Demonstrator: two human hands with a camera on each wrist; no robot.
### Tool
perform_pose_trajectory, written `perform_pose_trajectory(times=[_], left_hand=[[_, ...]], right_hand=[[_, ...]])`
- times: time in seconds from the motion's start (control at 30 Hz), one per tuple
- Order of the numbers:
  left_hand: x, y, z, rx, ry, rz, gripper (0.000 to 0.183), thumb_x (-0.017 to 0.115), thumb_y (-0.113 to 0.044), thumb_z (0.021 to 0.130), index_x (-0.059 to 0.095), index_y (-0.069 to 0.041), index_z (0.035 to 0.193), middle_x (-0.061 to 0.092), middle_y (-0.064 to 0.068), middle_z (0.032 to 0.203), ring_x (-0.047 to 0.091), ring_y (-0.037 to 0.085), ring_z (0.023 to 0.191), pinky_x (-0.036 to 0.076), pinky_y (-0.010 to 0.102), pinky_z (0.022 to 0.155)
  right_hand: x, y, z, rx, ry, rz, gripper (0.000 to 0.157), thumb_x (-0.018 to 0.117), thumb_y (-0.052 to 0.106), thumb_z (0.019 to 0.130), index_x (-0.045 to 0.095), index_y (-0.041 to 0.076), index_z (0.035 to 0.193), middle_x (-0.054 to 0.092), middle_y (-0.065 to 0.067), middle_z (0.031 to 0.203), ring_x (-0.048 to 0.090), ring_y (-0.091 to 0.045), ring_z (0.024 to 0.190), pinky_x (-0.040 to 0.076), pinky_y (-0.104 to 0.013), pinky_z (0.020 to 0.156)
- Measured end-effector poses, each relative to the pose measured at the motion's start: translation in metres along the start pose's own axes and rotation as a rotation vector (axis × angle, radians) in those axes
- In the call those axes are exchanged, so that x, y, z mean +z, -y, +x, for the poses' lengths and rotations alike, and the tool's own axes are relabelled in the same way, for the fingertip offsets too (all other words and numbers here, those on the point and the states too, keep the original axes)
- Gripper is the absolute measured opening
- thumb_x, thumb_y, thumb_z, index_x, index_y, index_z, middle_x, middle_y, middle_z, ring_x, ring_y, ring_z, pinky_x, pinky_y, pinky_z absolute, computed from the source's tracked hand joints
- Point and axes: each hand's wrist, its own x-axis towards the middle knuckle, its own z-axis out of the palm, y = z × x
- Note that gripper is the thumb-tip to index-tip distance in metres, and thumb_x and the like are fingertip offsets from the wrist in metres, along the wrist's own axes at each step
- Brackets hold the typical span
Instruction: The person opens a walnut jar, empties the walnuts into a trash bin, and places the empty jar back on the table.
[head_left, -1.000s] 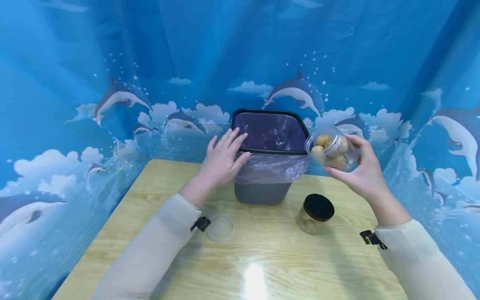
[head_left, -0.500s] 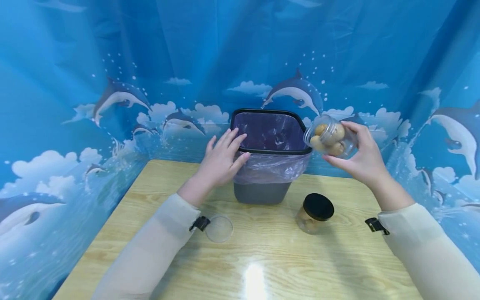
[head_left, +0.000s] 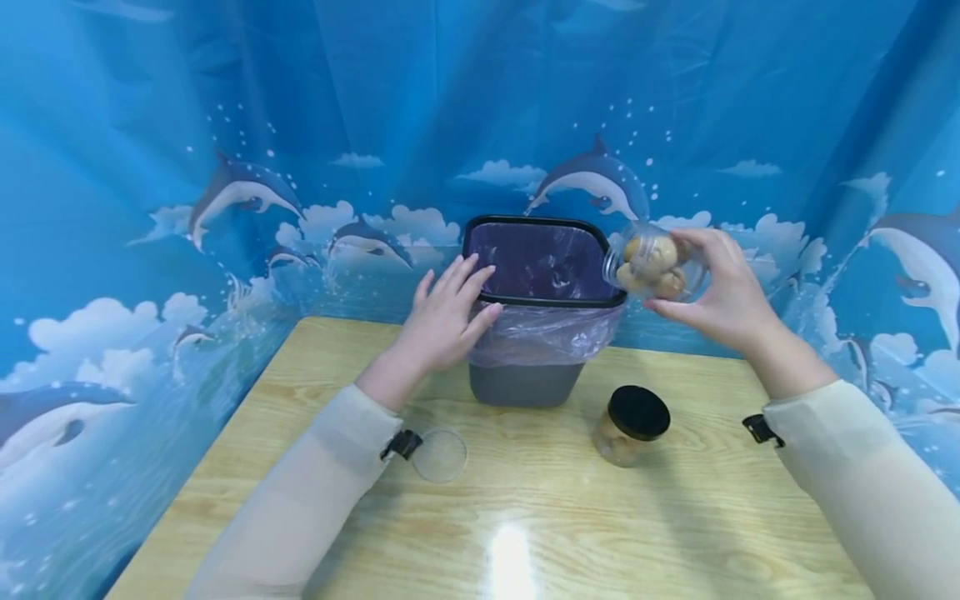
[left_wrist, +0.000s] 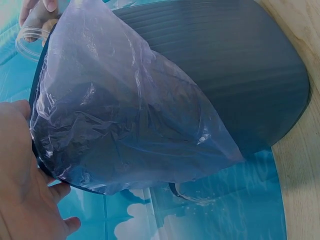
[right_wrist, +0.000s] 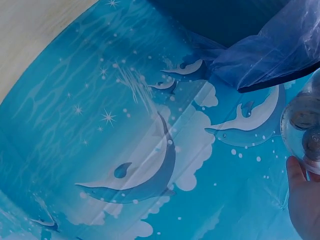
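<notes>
My right hand (head_left: 723,292) grips a clear jar (head_left: 693,287) without a lid, thumb below and fingers above. The jar is tipped on its side, its mouth pointing left at the right rim of a grey bin (head_left: 525,385). Several round, tan-brown lumps (head_left: 654,254) lie inside it; their kind is unclear. My left hand (head_left: 442,321) rests at the bin's left rim with fingers spread and fairly straight; the left wrist view shows its thumb (left_wrist: 20,107) at the black rim. A purplish plastic bag (left_wrist: 115,110) lines the bin and folds over its outside.
A second jar (head_left: 618,446) with a black lid (head_left: 638,412) stands right of the bin on the wooden table (head_left: 585,533). One clear round lid (head_left: 440,456) lies near my left wrist. Behind hangs a blue dolphin-print curtain (head_left: 420,100).
My right hand has raised the jar slightly and shifted it left, closer over the bin's right rim, tilting it further. The lumps inside have shifted. My left hand stays in place.
</notes>
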Motion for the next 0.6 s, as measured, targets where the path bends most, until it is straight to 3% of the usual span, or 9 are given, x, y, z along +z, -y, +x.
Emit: perform_pose_trajectory(times=[0.17, 0.37, 0.6], left_hand=[[0.0, 0.0, 0.0, -0.008, 0.002, 0.011, 0.068, 0.013, -0.066, 0.09, 0.016, -0.03, 0.148, 0.005, -0.004, 0.154, -0.005, 0.014, 0.14, -0.001, 0.053, 0.109], [0.0, 0.0, 0.0, -0.003, 0.006, 0.008, 0.068, 0.013, -0.066, 0.09, 0.016, -0.03, 0.148, 0.005, -0.003, 0.154, -0.003, 0.016, 0.14, -0.001, 0.053, 0.108], [0.0, 0.0, 0.0, -0.001, 0.003, 0.006, 0.068, 0.013, -0.066, 0.089, 0.015, -0.03, 0.148, 0.005, -0.003, 0.154, -0.005, 0.015, 0.14, -0.002, 0.053, 0.108]], right_hand=[[0.0, 0.0, 0.007, -0.045, 0.017, -0.036, 0.091, 0.086, 0.021, 0.062, 0.037, 0.026, 0.138, 0.042, -0.009, 0.129, 0.036, -0.032, 0.117, 0.031, -0.06, 0.086], [0.0, 0.0, 0.014, -0.073, 0.04, -0.057, 0.093, 0.087, 0.02, 0.061, 0.036, 0.027, 0.138, 0.044, -0.009, 0.126, 0.035, -0.033, 0.119, 0.029, -0.062, 0.09], [0.0, 0.0, 0.019, -0.141, 0.075, -0.073, 0.092, 0.086, 0.02, 0.062, 0.036, 0.023, 0.139, 0.046, -0.008, 0.12, 0.039, -0.029, 0.107, 0.028, -0.057, 0.09]])
